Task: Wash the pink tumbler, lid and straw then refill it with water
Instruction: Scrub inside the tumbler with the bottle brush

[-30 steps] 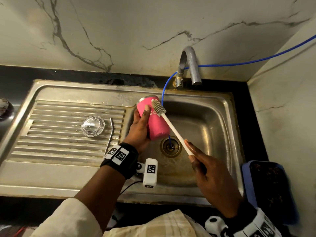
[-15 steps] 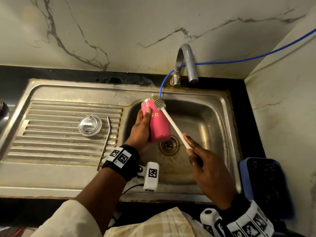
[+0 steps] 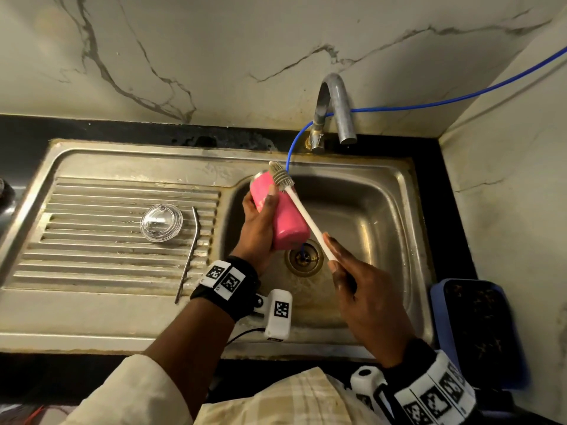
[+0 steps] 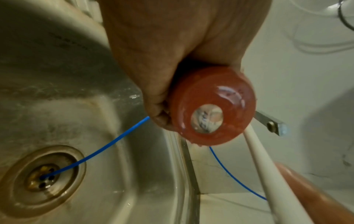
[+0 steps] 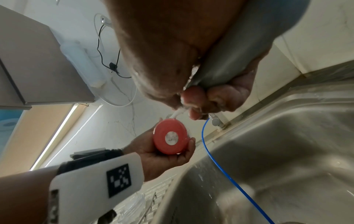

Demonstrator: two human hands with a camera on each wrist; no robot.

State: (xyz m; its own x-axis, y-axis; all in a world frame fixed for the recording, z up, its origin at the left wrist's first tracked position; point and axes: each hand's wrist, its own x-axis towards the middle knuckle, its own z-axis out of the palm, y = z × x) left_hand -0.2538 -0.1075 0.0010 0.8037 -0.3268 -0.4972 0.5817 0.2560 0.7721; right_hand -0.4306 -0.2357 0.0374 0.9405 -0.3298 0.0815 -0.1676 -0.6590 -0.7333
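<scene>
My left hand [image 3: 257,222] grips the pink tumbler [image 3: 285,216] over the sink basin, tilted with its mouth toward the back left and its base [image 4: 212,112] toward me. My right hand [image 3: 359,286] grips the white handle of a bottle brush [image 3: 306,216]. The grey bristle head [image 3: 280,177] lies against the tumbler's outside near the rim. The clear lid [image 3: 161,223] and the bent metal straw [image 3: 189,256] lie on the ribbed drainboard to the left.
The steel tap [image 3: 337,108] stands behind the basin with no water running. A thin blue tube [image 3: 429,102] runs from the right wall down into the drain [image 3: 303,257]. A blue tray [image 3: 478,329] sits at the right counter edge.
The tumbler has tilted and shifted slightly with my left hand. The brush head has stayed on the tumbler's side by the rim.
</scene>
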